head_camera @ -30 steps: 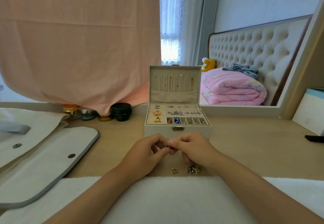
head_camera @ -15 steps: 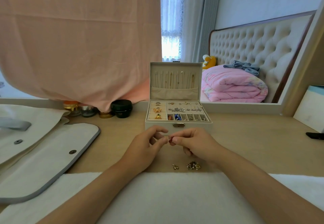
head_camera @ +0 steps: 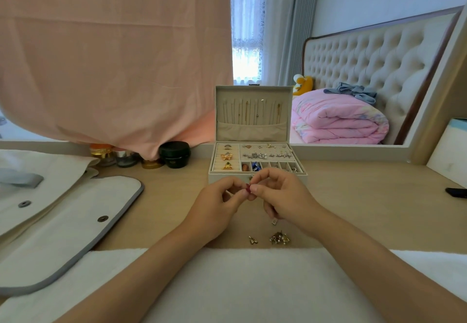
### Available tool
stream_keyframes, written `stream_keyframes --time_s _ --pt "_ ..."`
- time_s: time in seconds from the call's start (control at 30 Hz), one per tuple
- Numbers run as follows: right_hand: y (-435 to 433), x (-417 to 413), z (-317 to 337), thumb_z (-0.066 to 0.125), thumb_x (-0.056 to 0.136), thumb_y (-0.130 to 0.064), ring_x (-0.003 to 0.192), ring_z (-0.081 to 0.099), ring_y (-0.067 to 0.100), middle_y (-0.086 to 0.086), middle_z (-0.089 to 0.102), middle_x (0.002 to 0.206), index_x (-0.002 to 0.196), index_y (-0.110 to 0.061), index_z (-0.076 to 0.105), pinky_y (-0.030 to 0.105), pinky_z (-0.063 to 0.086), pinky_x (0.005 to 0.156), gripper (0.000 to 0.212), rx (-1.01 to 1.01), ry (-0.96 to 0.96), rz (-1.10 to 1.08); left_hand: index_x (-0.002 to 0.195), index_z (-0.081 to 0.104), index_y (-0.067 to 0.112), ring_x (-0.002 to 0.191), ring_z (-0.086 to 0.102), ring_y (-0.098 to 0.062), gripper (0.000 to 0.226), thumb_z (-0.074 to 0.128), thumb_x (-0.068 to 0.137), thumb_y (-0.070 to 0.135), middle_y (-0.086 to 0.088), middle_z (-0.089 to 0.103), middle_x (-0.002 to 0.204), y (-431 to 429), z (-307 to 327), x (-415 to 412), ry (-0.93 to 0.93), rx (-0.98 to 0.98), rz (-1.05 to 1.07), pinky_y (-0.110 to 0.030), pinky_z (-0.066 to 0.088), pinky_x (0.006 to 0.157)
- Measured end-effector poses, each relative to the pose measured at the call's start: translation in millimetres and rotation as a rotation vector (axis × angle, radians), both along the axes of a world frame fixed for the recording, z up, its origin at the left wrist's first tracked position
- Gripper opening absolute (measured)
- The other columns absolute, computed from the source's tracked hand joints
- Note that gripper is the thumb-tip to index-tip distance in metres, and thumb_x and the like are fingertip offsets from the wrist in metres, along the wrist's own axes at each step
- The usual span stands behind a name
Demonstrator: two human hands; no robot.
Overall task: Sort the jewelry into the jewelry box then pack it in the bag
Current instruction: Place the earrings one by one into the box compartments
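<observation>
Pale wooden dressing table [head_camera: 366, 196] sits under a mirror half covered by a hanging pink cloth [head_camera: 113, 57]. At the middle of its back edge stands an open cream jewelry box [head_camera: 222, 177], lid upright and trays partly filled. Just in front of it the left hand [head_camera: 217, 206] and right hand [head_camera: 285, 201] meet, thumb and forefinger of each pinching one small dark red jewelry piece [head_camera: 248, 188] between them; its kind cannot be told. Sorting looks to be the step in hand. The piece next needs lifting over the box's front wall into a fitting compartment. A loose gold and silver jewelry cluster [head_camera: 279, 238] waits near the front edge, and the white grey-trimmed fabric bag [head_camera: 75, 221] lies at the left edge.
</observation>
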State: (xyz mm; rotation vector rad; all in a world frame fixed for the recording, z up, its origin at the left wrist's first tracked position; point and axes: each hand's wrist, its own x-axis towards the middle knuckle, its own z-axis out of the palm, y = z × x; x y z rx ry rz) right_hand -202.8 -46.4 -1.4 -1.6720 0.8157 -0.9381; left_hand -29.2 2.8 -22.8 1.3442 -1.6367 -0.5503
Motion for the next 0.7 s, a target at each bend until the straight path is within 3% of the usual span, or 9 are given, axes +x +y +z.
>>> stream_keyframes --time_s 0.13,0.2,0.3,0.43,0.5,0.57,0.63,0.7 --pt "-11.9 -0.6 4.8 0.068 0.092 -0.006 0.041 0.048 0.013 0.02 0.067 0.085 0.089 -0.014 0.072 0.021 0.039 0.041 0.01 -0.134 -0.001 -0.085 0.093 0.07 0.032 0.067 0.059 -0.009 0.008 0.063 0.097 0.028 0.005 0.069 0.087 -11.4 13.5 -4.5 0.054 0.019 0.019 -0.028 0.053 0.067" --pt "-21.6 -1.8 8.0 0.074 0.087 -0.008 0.048 0.049 0.011 0.005 0.069 0.082 0.087 -0.022 0.076 0.023 0.042 0.047 0.014 -0.234 0.047 -0.13 0.091 0.071 0.03 0.066 0.058 -0.007 0.009 0.063 0.096 0.028 0.004 0.069 0.086 -20.2 21.6 -5.0 0.061 0.049 0.028 -0.028 0.054 0.066" --pt "-35.0 -4.8 16.7 0.082 0.079 -0.01 0.05 0.044 0.006 -0.023 0.066 0.07 0.083 -0.031 0.076 0.014 0.038 0.053 0.023 -0.365 0.15 -0.177 0.089 0.072 0.025 0.063 0.059 -0.01 0.011 0.064 0.096 0.027 -0.002 0.071 0.087 -37.9 32.7 -4.8 0.061 0.1 0.019 -0.026 0.053 0.063" --pt "-58.9 -6.1 33.3 0.083 0.078 -0.011 0.051 0.047 0.004 -0.028 0.064 0.066 0.084 -0.033 0.077 0.011 0.039 0.055 0.023 -0.439 0.221 -0.194 0.09 0.072 0.014 0.059 0.058 -0.013 0.016 0.061 0.099 0.022 -0.001 0.071 0.078 -64.7 48.3 -6.9 0.104 0.141 -0.011 -0.013 0.042 0.049" --pt "-75.1 -5.1 39.8 0.081 0.081 -0.014 0.054 0.052 0.003 -0.027 0.067 0.07 0.084 -0.037 0.076 0.014 0.042 0.059 0.024 -0.473 0.211 -0.229 0.089 0.071 0.016 0.058 0.058 -0.012 0.017 0.059 0.1 0.023 0.005 0.07 0.074 -79.7 57.2 -6.1 0.144 0.17 -0.034 -0.012 0.04 0.046" --pt "-91.2 -2.9 46.6 0.078 0.084 -0.017 0.059 0.057 -0.004 -0.03 0.066 0.068 0.089 -0.037 0.076 0.011 0.041 0.06 0.02 -0.48 0.213 -0.263 0.092 0.071 0.025 0.061 0.061 -0.01 0.012 0.061 0.099 0.029 0.007 0.074 0.079 -97.2 64.7 -2.7 0.149 0.174 -0.022 -0.017 0.047 0.051" --pt "-107.8 0.5 52.4 0.076 0.087 -0.018 0.062 0.058 -0.012 -0.03 0.068 0.071 0.093 -0.034 0.077 0.007 0.04 0.063 0.017 -0.482 0.239 -0.283 0.095 0.068 0.032 0.07 0.066 -0.007 0.005 0.064 0.097 0.034 0.011 0.074 0.083 -117.0 69.7 4.5 0.083 0.107 0.064 -0.025 0.055 0.066" --pt "-124.7 5.7 55.3 0.075 0.088 -0.02 0.064 0.058 -0.015 -0.024 0.07 0.079 0.095 -0.033 0.078 0.012 0.043 0.069 0.015 -0.481 0.3 -0.295 0.097 0.069 0.028 0.077 0.065 -0.006 0.008 0.065 0.095 0.035 0.01 0.073 0.085 -133.5 72.2 12.5 0.018 0.046 0.152 -0.028 0.053 0.075"
